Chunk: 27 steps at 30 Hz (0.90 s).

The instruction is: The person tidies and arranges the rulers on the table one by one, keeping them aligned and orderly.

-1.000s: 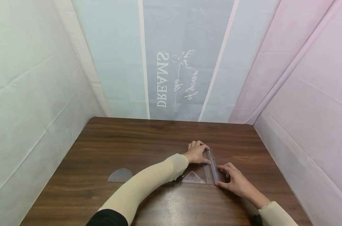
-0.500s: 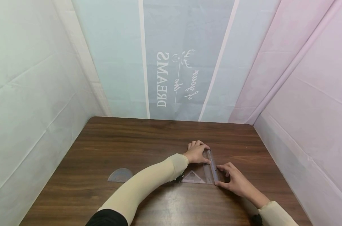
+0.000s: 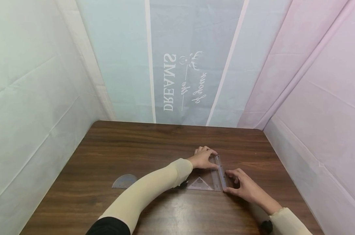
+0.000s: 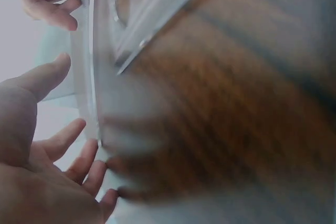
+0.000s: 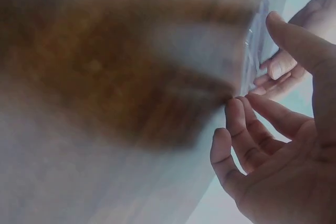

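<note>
In the head view a clear plastic ruler (image 3: pixel 222 174) lies on the table, pointing away from me. A second clear straight strip (image 3: pixel 215 180) runs along its left side. Left of that is a clear triangular set square (image 3: pixel 199 186), whose slanted edge and rounded cutout also show in the left wrist view. My left hand (image 3: pixel 203 159) spreads over the far part, its fingertips at the ruler's far end and thumb at its side. My right hand (image 3: pixel 244 186) is at the ruler's right side, thumb by the near end and loosely bent fingers against the edge.
A clear protractor (image 3: pixel 124 181) lies farther left on the dark wooden table (image 3: pixel 130 140), partly behind my left sleeve (image 3: pixel 154 182). Pale cloth hangings enclose the table at the back and both sides.
My left wrist and forearm have shifted slightly to the left. The ruler, the set square and my right hand have stayed nearly where they were.
</note>
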Available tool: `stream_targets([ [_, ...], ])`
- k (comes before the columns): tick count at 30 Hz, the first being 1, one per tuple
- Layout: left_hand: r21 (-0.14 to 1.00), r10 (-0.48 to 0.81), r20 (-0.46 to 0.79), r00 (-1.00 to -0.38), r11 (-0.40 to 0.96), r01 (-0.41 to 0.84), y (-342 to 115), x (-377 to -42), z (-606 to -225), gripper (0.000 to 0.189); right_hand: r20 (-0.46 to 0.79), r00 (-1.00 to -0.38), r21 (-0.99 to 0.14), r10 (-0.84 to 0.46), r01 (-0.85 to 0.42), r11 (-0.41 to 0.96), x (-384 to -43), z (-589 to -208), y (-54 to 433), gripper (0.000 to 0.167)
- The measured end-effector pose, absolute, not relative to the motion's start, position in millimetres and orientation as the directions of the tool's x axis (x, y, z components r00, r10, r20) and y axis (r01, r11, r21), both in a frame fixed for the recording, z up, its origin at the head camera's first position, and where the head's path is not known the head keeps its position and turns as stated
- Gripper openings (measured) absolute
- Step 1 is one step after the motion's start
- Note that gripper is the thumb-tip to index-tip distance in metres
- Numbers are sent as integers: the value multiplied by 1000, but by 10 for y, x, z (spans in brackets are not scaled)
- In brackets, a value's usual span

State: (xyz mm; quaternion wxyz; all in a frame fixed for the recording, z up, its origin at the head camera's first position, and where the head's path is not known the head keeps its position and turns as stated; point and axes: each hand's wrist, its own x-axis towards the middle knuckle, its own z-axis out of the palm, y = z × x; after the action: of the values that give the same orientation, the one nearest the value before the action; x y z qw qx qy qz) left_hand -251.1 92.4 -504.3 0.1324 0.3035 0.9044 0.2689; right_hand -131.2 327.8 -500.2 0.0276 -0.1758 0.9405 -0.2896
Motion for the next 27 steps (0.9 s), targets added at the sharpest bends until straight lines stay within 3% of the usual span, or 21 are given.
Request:
stream_targets([
  [9, 387, 655, 30, -755, 689, 613, 586, -2455, -4882, 60, 147, -929, -486, -339, -366, 794, -1465, -4857, 3275, 63],
  [20, 332, 548, 175, -818, 750, 573, -134, -2452, -4596, 66, 194, -918, -428, -345, -396, 813, -1719, -4715, 3360, 68],
  [27, 311, 486, 235, -842, 783, 539, -672, -2424, -4460, 68, 311, -880, -367, -359, -459, 809, -1817, -4710, 3422, 69],
])
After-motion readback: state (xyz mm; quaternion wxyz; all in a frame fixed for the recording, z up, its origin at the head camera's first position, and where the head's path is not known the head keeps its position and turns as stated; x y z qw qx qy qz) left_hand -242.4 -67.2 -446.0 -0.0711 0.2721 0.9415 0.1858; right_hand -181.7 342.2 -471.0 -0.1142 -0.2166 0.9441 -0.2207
